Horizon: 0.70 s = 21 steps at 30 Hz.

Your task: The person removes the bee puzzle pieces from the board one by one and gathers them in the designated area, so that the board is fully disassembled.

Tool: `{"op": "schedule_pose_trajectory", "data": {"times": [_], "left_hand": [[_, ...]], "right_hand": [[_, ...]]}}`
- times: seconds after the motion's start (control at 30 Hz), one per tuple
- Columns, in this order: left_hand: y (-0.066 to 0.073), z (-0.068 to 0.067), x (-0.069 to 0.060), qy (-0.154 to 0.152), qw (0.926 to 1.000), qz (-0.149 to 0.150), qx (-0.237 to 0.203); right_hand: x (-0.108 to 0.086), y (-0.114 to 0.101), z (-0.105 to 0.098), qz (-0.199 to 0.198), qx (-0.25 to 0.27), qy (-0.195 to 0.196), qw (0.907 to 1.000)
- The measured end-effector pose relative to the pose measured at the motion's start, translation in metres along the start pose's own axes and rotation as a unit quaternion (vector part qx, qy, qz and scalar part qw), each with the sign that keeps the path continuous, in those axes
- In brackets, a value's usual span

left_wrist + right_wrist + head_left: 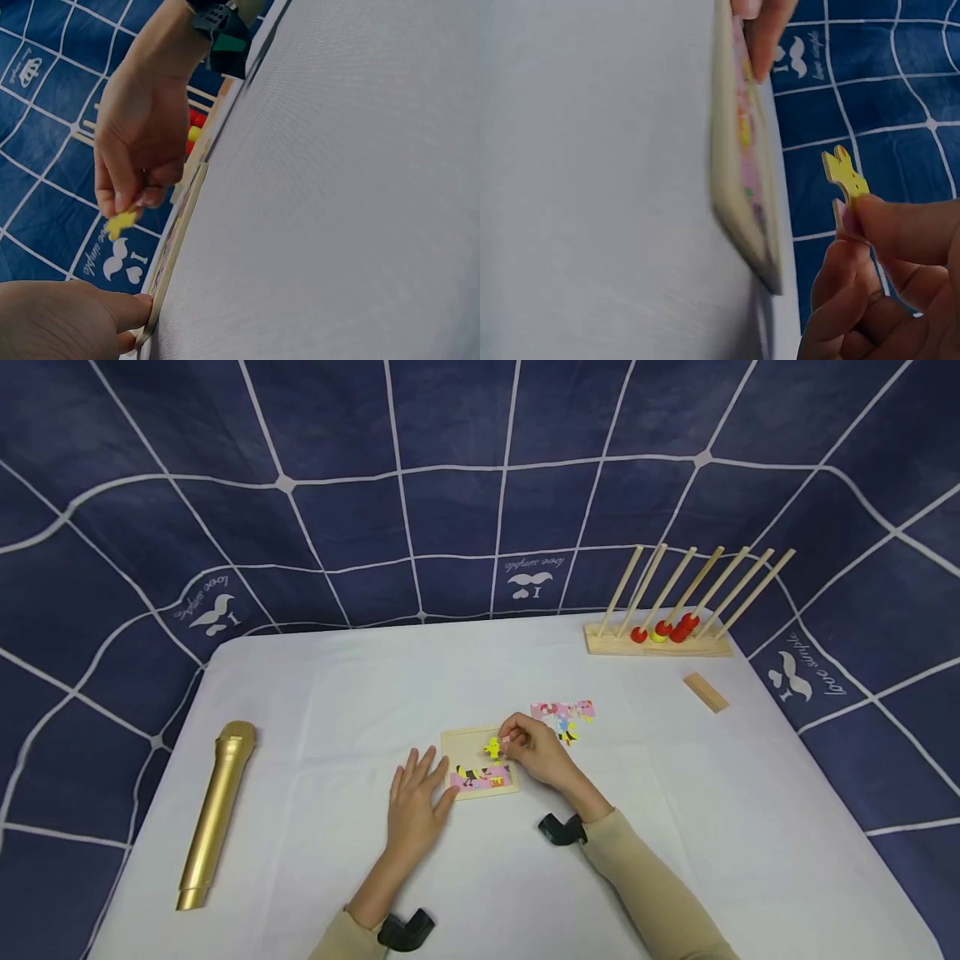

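Note:
A shallow wooden puzzle tray (pixel 467 737) lies on the white table, its near part filled with pink and yellow jigsaw pieces. My right hand (pixel 538 750) pinches a yellow and pink puzzle piece (pixel 847 177) between thumb and fingers, held above the tray's right side. In the right wrist view the piece is clear of the tray. My left hand (pixel 417 810) rests at the tray's left edge with fingers spread, the thumb by the near left corner. Loose puzzle pieces (pixel 562 714) lie on the cloth beyond the right hand.
At the back right stands a wooden peg rack (pixel 660 645) with red and yellow beads on some of its rods. A small wooden block (pixel 705 692) lies in front of it. On the left is a gold microphone (pixel 216 814). A dark blue gridded cloth (pixel 450 518) hangs behind the table.

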State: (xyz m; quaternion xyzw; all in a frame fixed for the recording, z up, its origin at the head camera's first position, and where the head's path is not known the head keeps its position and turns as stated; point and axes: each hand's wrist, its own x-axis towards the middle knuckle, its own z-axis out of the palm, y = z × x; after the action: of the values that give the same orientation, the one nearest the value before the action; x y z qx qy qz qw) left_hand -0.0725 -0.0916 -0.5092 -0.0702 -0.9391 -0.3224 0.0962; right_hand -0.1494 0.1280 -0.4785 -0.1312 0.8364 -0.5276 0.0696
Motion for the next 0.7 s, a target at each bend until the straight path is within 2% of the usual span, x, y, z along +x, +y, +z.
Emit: {"op": "schedule_pose_trajectory", "data": {"times": [0.2,0.4,0.7], "left_hand": [[-0.002,-0.001,0.000,0.004,1.0000,0.001,0.000],[-0.002,0.001,0.001,0.009,0.9999,0.007,-0.009],[-0.001,0.002,0.001,0.008,0.9999,0.009,-0.009]], "right_hand": [[0.000,-0.004,-0.018,0.025,0.022,0.033,0.9989],[-0.007,0.009,-0.051,0.054,0.019,0.086,0.9946],[-0.020,0.031,-0.104,0.105,-0.023,0.155,0.9820]]}}
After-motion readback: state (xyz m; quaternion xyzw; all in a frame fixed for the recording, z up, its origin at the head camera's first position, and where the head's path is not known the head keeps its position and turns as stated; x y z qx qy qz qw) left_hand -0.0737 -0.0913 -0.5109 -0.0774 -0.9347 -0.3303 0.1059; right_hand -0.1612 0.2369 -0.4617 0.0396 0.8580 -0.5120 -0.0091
